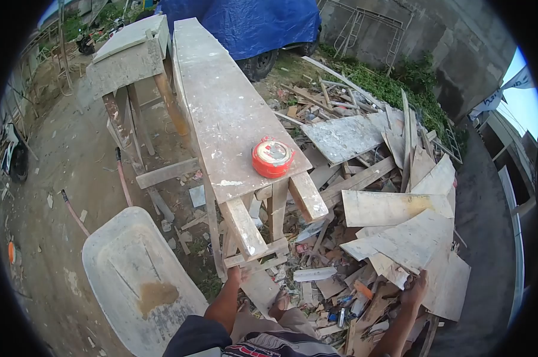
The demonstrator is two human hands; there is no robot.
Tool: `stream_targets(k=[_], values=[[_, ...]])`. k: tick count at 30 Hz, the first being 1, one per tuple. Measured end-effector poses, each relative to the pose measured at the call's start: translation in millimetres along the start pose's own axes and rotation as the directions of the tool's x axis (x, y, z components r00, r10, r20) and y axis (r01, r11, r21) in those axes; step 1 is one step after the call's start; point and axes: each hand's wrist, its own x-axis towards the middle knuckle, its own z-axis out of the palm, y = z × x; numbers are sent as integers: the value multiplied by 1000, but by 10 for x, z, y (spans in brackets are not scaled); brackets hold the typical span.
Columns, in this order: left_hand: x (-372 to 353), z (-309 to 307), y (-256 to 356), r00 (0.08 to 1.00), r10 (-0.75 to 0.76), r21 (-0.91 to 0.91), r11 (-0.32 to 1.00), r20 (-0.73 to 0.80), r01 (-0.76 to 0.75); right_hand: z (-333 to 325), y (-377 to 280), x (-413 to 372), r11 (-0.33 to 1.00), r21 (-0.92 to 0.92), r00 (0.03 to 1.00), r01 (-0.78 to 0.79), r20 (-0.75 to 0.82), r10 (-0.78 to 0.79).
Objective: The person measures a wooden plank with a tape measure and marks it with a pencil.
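Note:
My right hand (416, 288) is closed at the lower edge of a pale plywood sheet (408, 241), which lies over other sheets on the scrap pile. My left hand (236, 274) reaches down beside the lower crosspiece (266, 257) of a wooden work bench (227, 101); its fingers are mostly hidden, so I cannot tell what they hold. A flat board (260, 293) lies just below that hand, near my feet. On the near end of the bench top sits a red tape measure (272, 157).
Scrap wood (358, 172) is heaped to the right of the bench. A wheelbarrow (144, 273) with a wet brown patch stands at the left. Behind are a wooden trestle (129, 65), a blue tarp (245, 24) over a vehicle, and a concrete wall (459, 53).

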Motion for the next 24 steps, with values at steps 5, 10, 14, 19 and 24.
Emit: stream_targets(k=[5,10,14,19,24], values=[[-179,-42,73,999,-3,68,998,44,0,-371,-190,-276,989,25,988,-145,-42,146],[-233,-138,88,997,-71,136,988,-12,72,-681,92,-735,961,-27,953,-277,-133,271],[-194,-269,-32,991,-131,212,969,-12,130,-737,445,-1052,906,100,871,-411,-251,423],[-510,-173,-171,979,-202,466,865,-18,187,-1132,946,-1241,877,-73,850,-476,-294,437],[-575,-109,-375,973,-229,567,801,-10,194,-1119,998,-1422,891,-64,868,-449,-271,417]])
